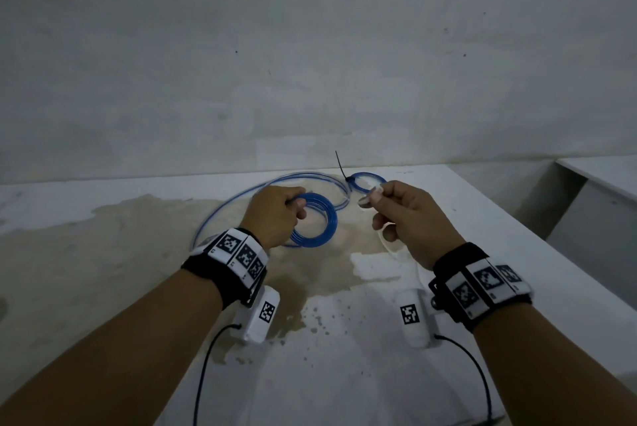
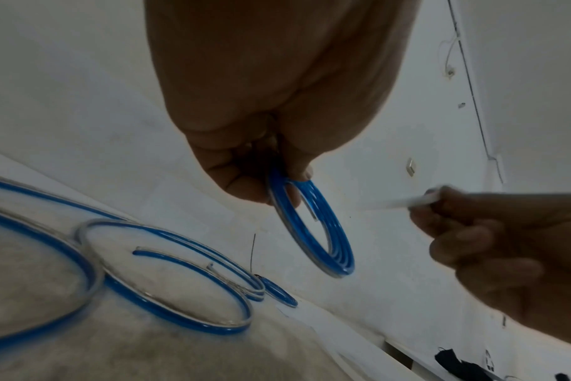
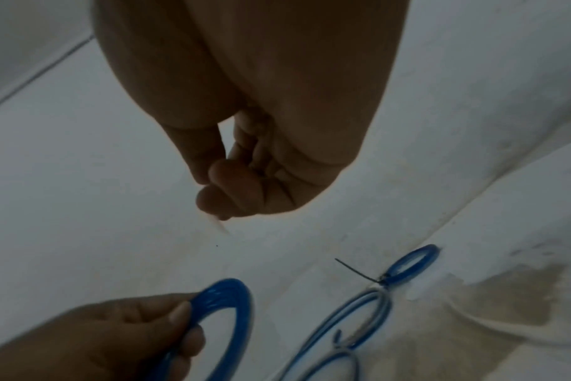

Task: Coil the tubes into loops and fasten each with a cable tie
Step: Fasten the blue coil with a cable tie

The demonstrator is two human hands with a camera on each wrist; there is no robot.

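My left hand point(image 1: 299, 208) grips a small coil of blue tube point(image 1: 329, 222) by its near side and holds it upright a little above the table; the same coil point(image 2: 341, 269) hangs below the left hand's fingers point(image 2: 245, 190). My right hand point(image 1: 370, 196), to the right of the coil, pinches a pale cable tie point(image 2: 395, 204) between thumb and forefinger; the tie's tip point(image 3: 223, 228) pokes out below the fingers. The tie is not touching the coil point(image 3: 238, 291).
At the back of the white table point(image 1: 465, 219) lies a small blue coil point(image 1: 367, 181) bound with a black cable tie point(image 1: 340, 165). Loose blue tube point(image 1: 220, 215) lies in wide loops at the left. Pale loops point(image 1: 393, 248) lie under my right hand. A wall stands close behind.
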